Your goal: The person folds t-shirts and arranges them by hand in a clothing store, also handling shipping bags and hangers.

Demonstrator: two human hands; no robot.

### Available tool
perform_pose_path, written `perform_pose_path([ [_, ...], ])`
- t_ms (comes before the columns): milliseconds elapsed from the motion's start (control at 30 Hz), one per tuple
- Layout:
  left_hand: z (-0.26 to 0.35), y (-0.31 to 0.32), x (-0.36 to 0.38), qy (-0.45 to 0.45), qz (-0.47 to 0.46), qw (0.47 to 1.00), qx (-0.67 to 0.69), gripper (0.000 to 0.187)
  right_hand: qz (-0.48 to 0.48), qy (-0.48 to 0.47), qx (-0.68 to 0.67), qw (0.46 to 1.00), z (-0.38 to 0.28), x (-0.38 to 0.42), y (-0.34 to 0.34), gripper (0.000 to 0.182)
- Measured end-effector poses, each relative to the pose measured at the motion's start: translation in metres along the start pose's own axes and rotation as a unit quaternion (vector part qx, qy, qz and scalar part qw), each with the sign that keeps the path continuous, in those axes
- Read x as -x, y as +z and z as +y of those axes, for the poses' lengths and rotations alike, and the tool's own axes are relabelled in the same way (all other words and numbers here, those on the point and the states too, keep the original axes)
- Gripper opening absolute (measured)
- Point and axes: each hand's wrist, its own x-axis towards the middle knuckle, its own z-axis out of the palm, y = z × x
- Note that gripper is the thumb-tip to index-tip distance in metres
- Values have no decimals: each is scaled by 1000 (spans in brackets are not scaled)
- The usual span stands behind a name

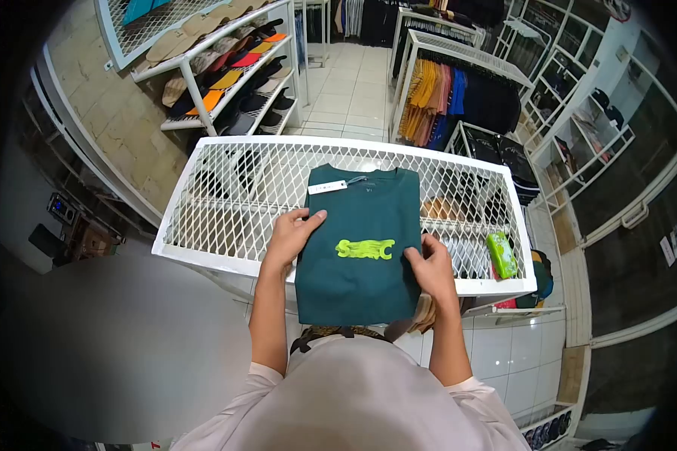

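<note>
A dark green folded T-shirt (pixel 362 214) with a bright lime-green print across its front is held between my hands, its collar pointing away from me. A white paper tag (pixel 328 187) lies near its collar on the left. My left hand (pixel 287 239) is closed on the shirt's left edge, thumb on top of the cloth. On the opposite edge, my right hand (pixel 435 269) grips the shirt with its thumb on the front and its other fingers partly hidden. The shirt's lower end reaches past the near edge of the white mesh-top table (pixel 241 259).
A bright green packet (pixel 502 254) lies on the table's right end. Caps fill a white rack (pixel 226 75) at the back left. Shirts hang on a rail (pixel 429 94) at the back right, with black folded goods (pixel 513 156) nearby. Glass doors (pixel 639 225) stand far right.
</note>
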Motion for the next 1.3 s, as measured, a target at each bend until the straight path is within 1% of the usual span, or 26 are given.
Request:
perform_pose_path([
  [67, -2, -2, -13, -76, -88, 990, 77, 40, -6, -18, -157, 987, 21, -22, 11, 17],
  [100, -1, -1, -15, -75, -90, 990, 77, 40, -37, 57, -226, 972, 24, -33, 12, 27],
  [167, 1, 7, -18, -36, -118, 982, 141, 36, -82, 133, -243, 957, -23, -32, 5, 37],
  [200, 1, 10, -21, -38, -123, 982, 139, 36, -79, 133, -244, 957, -25, -38, 8, 37],
  [300, 2, 11, -27, -32, -154, 972, 174, 40, -113, 106, -211, 965, -24, -41, 18, 41],
  [367, 10, 5, -28, -47, -177, 962, 203, 46, -92, 48, -286, 953, -31, -41, 21, 36],
  [433, 26, -1, -21, -6, -176, 953, 246, 53, -82, 41, -293, 952, -54, -32, 14, 35],
  [467, 40, -4, -17, 7, -175, 954, 244, 58, -72, 5, -310, 948, -63, -29, 11, 35],
  [567, 80, -11, -17, 46, -189, 952, 235, 59, -52, -71, -322, 942, -85, -33, 0, 39],
  [667, 115, -13, -42, 105, -213, 950, 205, 70, -47, -121, -300, 945, -114, -62, -9, 40],
  [733, 131, -10, -76, 147, -224, 939, 218, 68, -39, -149, -295, 943, -127, -96, -9, 40],
  [767, 137, -7, -92, 168, -217, 940, 203, 66, -43, -154, -300, 941, -127, -116, -8, 39],
  [833, 126, -4, -135, 181, -183, 958, 129, 58, -21, -96, -269, 958, -125, -144, -3, 37],
  [867, 109, -3, -151, 208, -138, 968, 34, 65, -29, -85, -246, 965, -102, -168, 4, 36],
  [900, 84, -2, -167, 232, -93, 966, -62, 74, -29, -49, -181, 982, -85, -176, 9, 49],
  [933, 42, -6, -193, 164, -20, 960, -227, 99, -66, -27, -90, 993, -40, -199, 13, 58],
  [967, 59, -8, -136, 52, -97, 968, -227, 114, -104, -6, 0, 995, -3, -215, 18, 67],
  [1000, 51, -15, -122, 30, -137, 943, -302, 115, -79, 9, 64, 995, 3, -199, 19, 74],
  [1033, 25, -16, -108, 36, -99, 954, -282, 114, -53, 26, 127, 990, 13, -170, 21, 81],
  [1067, -5, -26, -115, 66, -108, 939, -320, 112, -39, 17, 118, 992, 15, -146, 19, 81],
  [1100, 24, -28, -68, 42, -127, 945, -299, 107, -27, 10, 109, 994, 12, -118, 15, 80],
  [1133, 16, -31, -48, 61, -115, 960, -247, 102, -31, 23, 42, 998, 2, -87, 10, 79],
  [1167, 19, -37, -29, 56, -115, 961, -246, 102, -32, 34, -25, 999, -14, -61, 4, 78],
  [1233, 25, -49, 8, 25, -129, 971, -202, 96, -62, 114, -135, 982, -36, -19, -7, 72],
  [1267, 16, -52, 17, 23, -128, 971, -201, 96, -69, 76, -148, 984, -33, 1, -8, 72],
  [1300, 9, -55, 24, 110, -124, 971, -173, 94, -75, 37, -162, 983, -31, 18, -10, 73],
])
